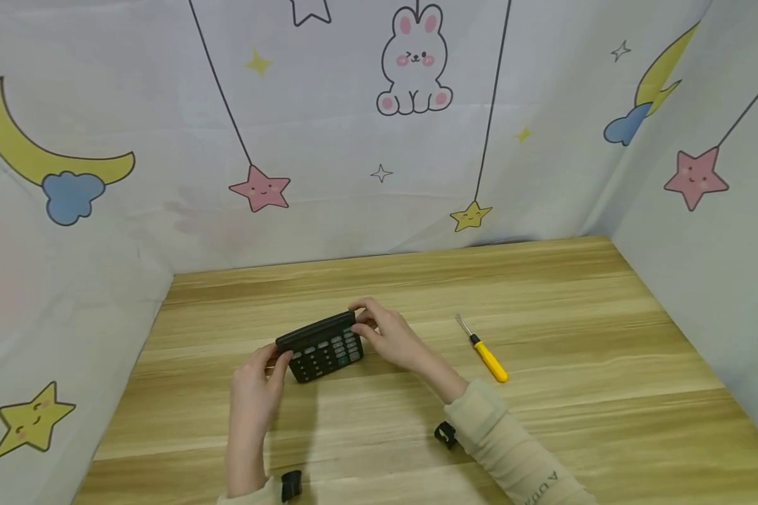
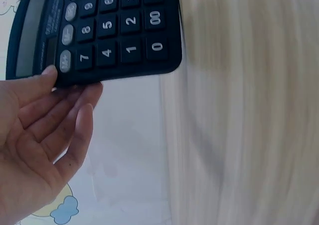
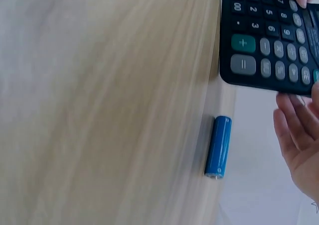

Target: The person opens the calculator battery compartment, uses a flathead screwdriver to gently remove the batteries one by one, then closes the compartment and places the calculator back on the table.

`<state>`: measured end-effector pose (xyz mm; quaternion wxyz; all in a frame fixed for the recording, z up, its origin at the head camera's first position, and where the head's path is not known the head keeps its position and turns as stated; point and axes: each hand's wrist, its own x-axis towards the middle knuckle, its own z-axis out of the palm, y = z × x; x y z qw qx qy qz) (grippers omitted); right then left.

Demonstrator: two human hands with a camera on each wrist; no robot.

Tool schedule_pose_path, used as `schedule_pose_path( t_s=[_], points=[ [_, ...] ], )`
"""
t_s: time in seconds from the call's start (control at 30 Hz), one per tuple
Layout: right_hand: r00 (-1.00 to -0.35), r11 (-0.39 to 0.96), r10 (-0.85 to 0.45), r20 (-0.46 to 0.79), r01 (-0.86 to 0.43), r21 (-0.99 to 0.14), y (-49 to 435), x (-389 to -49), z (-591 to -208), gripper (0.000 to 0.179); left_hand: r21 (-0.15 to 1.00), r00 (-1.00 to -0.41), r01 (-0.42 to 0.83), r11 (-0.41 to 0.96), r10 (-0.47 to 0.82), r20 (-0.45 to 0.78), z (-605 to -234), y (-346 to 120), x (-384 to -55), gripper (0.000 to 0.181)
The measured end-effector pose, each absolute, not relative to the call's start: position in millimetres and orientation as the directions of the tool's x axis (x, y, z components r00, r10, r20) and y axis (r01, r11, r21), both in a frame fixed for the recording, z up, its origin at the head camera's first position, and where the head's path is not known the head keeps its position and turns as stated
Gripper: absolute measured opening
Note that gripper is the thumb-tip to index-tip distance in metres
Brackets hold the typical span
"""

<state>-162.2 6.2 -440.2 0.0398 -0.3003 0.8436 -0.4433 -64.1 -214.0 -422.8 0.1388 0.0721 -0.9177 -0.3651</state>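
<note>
A black calculator (image 1: pixel 325 358) stands tilted up on its lower edge, close over the table, its keys facing the person. My left hand (image 1: pixel 253 382) pinches its upper left side, thumb on the front and fingers behind. On the upper right side, my right hand (image 1: pixel 388 340) grips it the same way. The left wrist view shows the number keys (image 2: pixel 131 50) and the grey display (image 2: pixel 33 31) up close. A blue battery (image 3: pixel 218 147) lies on the table near the right hand in the right wrist view; the head view does not show it.
A screwdriver (image 1: pixel 489 358) with a yellow handle lies on the wooden table (image 1: pixel 606 337), right of the right hand. White cloth walls (image 1: pixel 328 210) with printed stars and a rabbit enclose the table's back and sides. Black straps (image 1: pixel 291 484) sit at the wrists.
</note>
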Motion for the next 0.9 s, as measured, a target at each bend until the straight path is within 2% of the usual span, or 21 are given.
schedule_pose_path(
  t_s=[0.23,0.47,0.7,0.9],
  points=[
    [-0.879,0.446,-0.412,0.238,-0.423,-0.789,-2.7,-155.6,-441.0,0.022,0.762,-0.930,-0.162,0.627,-0.354,0.094,-418.8,-201.8,-66.5,0.033],
    [-0.904,0.437,-0.327,0.274,-0.402,-0.805,-10.2,-150.1,-441.4,0.022,0.777,-0.900,-0.182,0.603,-0.420,0.115,-416.4,-192.4,-68.4,0.031],
    [-0.937,0.423,-0.280,0.208,-0.315,-0.850,-14.1,-145.2,-440.3,0.027,0.822,-0.886,-0.231,0.521,-0.462,0.044,-417.2,-187.5,-68.9,0.041],
    [-0.955,0.341,-0.272,0.116,-0.208,-0.917,-17.6,-142.9,-438.8,0.036,0.880,-0.885,-0.260,0.399,-0.462,-0.052,-416.1,-186.9,-68.8,0.048]
  ],
)
